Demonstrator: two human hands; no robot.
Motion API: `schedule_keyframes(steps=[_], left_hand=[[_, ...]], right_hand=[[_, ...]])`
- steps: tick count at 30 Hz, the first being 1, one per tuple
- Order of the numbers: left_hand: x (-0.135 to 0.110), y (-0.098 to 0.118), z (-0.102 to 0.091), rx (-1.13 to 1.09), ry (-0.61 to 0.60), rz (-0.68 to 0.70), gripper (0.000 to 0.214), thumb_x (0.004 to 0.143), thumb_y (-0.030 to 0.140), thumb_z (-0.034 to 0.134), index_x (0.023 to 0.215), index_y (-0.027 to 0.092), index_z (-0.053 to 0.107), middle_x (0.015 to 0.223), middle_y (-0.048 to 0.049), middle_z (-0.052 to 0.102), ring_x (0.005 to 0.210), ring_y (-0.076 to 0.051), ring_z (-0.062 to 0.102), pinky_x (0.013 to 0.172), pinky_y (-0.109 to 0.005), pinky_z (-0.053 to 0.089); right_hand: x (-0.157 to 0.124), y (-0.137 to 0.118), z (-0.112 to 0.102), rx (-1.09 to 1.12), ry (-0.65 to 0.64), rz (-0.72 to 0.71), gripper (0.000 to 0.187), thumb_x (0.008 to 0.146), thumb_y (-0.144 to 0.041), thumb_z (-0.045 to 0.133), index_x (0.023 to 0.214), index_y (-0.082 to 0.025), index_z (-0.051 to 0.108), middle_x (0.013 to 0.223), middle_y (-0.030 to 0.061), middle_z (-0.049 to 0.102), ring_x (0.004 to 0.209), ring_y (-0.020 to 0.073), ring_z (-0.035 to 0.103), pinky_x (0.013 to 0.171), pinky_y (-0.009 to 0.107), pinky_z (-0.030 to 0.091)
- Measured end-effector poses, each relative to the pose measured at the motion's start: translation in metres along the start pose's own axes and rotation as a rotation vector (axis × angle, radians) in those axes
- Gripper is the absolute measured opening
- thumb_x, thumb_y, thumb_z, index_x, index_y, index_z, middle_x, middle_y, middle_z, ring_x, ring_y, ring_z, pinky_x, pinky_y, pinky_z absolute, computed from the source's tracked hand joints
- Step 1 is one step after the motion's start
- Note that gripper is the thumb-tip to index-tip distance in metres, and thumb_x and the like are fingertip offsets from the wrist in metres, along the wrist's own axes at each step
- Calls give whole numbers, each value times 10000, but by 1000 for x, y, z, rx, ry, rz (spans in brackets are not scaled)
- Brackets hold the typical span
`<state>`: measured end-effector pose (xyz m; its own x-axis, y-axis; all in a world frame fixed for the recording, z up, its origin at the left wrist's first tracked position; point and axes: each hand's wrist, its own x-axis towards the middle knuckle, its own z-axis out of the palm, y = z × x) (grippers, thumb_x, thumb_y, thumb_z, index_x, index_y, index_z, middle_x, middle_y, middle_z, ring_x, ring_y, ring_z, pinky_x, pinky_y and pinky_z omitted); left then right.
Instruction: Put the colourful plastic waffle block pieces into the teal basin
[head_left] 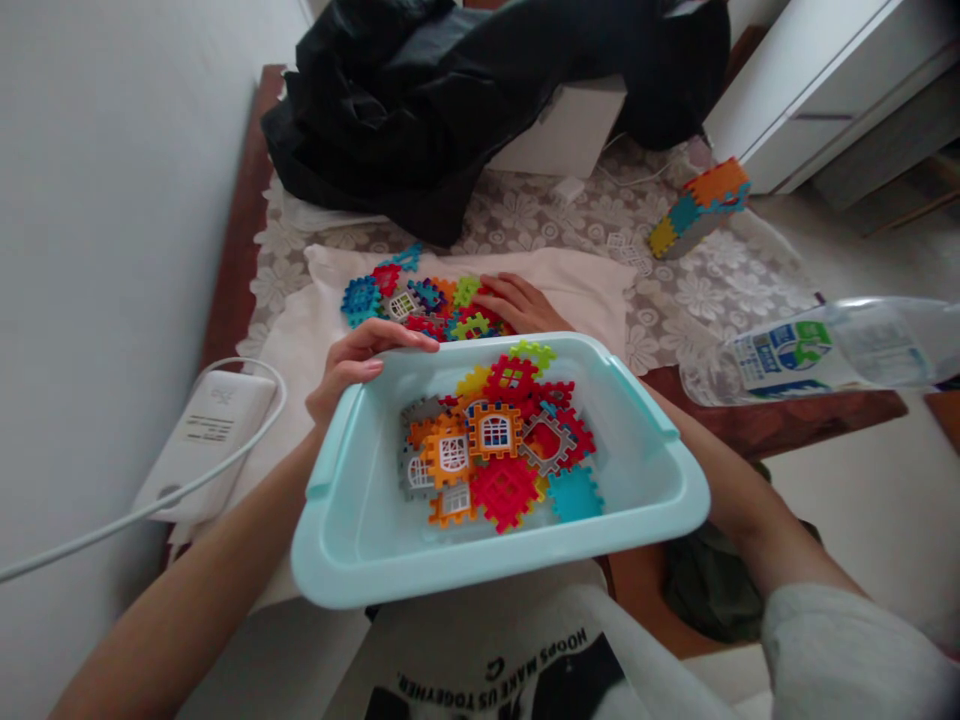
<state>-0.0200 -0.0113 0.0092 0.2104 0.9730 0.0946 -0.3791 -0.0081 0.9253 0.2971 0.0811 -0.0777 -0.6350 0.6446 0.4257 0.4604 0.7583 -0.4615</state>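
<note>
A light teal plastic basin (495,555) is held up in front of my shirt, tilted toward me. My left hand (367,362) grips its far left rim, fingers over the edge. In the basin lie colourful interlocking building pieces (506,490), red, orange, grey, yellow and blue, some with white window inserts. Beyond the rim, my right hand (525,303) rests with fingers stretched over a pile of similar pieces (362,298) on a pale cloth (585,290). Whether any piece is under those fingers is hidden.
A built block shape (697,208) stands at the right on the lace tablecloth (517,220). A large plastic bottle (817,350) lies at the table's right edge. A white power bank (217,430) with a cable is at left. Black plastic sheeting (405,90) covers the back.
</note>
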Motion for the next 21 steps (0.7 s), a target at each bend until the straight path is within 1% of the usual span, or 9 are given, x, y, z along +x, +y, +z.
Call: schedule_keyframes(steps=[5, 7, 9, 11, 15, 16, 18, 20, 21], left_hand=[[2, 3, -6, 4, -15, -23, 258, 802, 265, 842, 1019, 166, 941, 1054, -113, 935, 1034, -285, 881, 937, -316, 696], [6, 6, -11, 26, -10, -37, 270, 795, 288, 853, 1018, 157, 932, 1059, -133, 931, 1052, -310, 879, 949, -344, 703], [9, 9, -15, 90, -86, -99, 283, 761, 309, 909, 999, 156, 920, 1070, -152, 926, 1077, -350, 872, 968, -398, 711], [11, 11, -17, 137, -147, -133, 290, 731, 322, 940, 975, 169, 909, 1064, -152, 924, 1079, -370, 865, 968, -434, 715], [9, 11, -14, 104, -8, -77, 259, 762, 320, 860, 976, 180, 899, 1059, -140, 924, 1082, -353, 861, 979, -424, 708], [9, 11, -14, 110, -11, -75, 258, 763, 320, 859, 978, 182, 901, 1059, -137, 925, 1081, -352, 862, 976, -423, 709], [10, 12, -16, 142, -86, -95, 262, 760, 328, 894, 980, 186, 910, 1064, -132, 928, 1084, -356, 864, 982, -430, 714], [11, 12, -17, 156, -142, -112, 270, 761, 338, 921, 986, 189, 917, 1075, -129, 929, 1096, -359, 865, 999, -436, 715], [11, 12, -17, 146, -133, -108, 269, 767, 341, 918, 989, 190, 917, 1078, -128, 929, 1100, -357, 865, 1006, -434, 712]], right_hand=[[0, 3, -1, 68, 9, -12, 617, 1126, -444, 740, 1714, -329, 591, 1658, 146, 706, 1532, 383, 661, 1351, 636, 509], [-1, 1, -4, 72, 2, -4, 658, 1127, -448, 734, 1749, -336, 553, 1704, 147, 675, 1564, 381, 642, 1362, 634, 499], [-2, -1, -5, 61, -18, 0, 658, 1160, -440, 676, 1790, -351, 506, 1783, 137, 616, 1636, 375, 589, 1395, 652, 458], [-3, 0, -4, 60, -29, -2, 632, 1173, -472, 654, 1780, -352, 524, 1761, 131, 641, 1627, 371, 601, 1393, 659, 461], [-2, 1, -4, 116, 67, 23, 523, 1153, -619, 686, 1577, -313, 710, 1499, 120, 800, 1392, 339, 747, 1265, 580, 594], [-1, 1, -5, 134, 99, 39, 501, 1158, -645, 674, 1518, -303, 741, 1443, 115, 817, 1336, 325, 766, 1227, 551, 621], [0, -2, -7, 170, 145, 61, 469, 1181, -663, 630, 1429, -292, 772, 1351, 106, 831, 1231, 292, 791, 1147, 491, 660], [0, -6, -9, 203, 154, 48, 439, 1206, -645, 595, 1396, -293, 777, 1295, 91, 828, 1156, 259, 798, 1082, 434, 675], [1, -8, -9, 215, 153, 33, 420, 1219, -624, 579, 1397, -297, 773, 1287, 82, 824, 1142, 246, 798, 1068, 413, 674]])
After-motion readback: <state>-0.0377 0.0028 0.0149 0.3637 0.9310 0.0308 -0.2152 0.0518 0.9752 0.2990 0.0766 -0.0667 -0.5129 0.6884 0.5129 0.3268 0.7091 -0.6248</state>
